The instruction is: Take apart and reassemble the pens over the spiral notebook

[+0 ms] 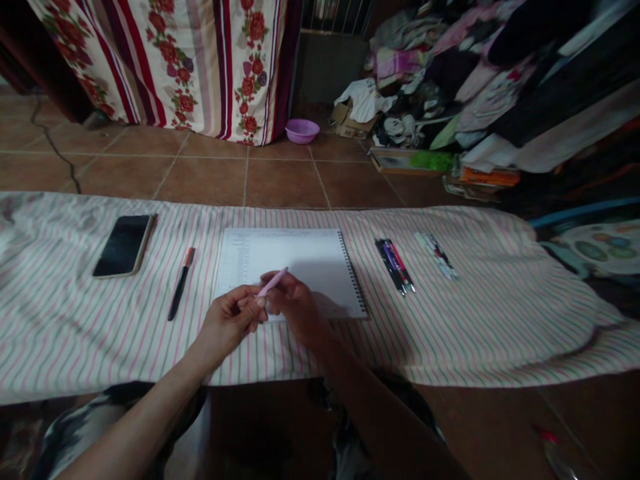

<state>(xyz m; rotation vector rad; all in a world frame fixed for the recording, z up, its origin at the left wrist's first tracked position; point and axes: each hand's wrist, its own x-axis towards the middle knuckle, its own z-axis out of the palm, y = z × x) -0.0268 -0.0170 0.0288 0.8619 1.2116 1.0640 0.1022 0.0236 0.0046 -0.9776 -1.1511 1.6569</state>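
Observation:
A pink pen (273, 283) is held between both hands over the lower part of a spiral notebook (300, 250), its tip slanting up to the right. My left hand (235, 313) pinches the pen's lower end. Closed around its side is my right hand (293, 303), with some fingers hidden behind the pen. The notebook lies open on a printed page with its coil along the right side. To the left rests a black marker with an orange end (181, 283). On the right lie several dark and pink pens (395, 267) and a second group of pale pens (436, 255).
A striped cloth (480, 320) covers the low table. A phone (125, 245) lies at its left. Beyond are a tiled floor, a floral curtain (200, 67), a purple basin (302, 131) and a heap of clothes at the right. A paint-stained palette (605, 247) sits at the far right.

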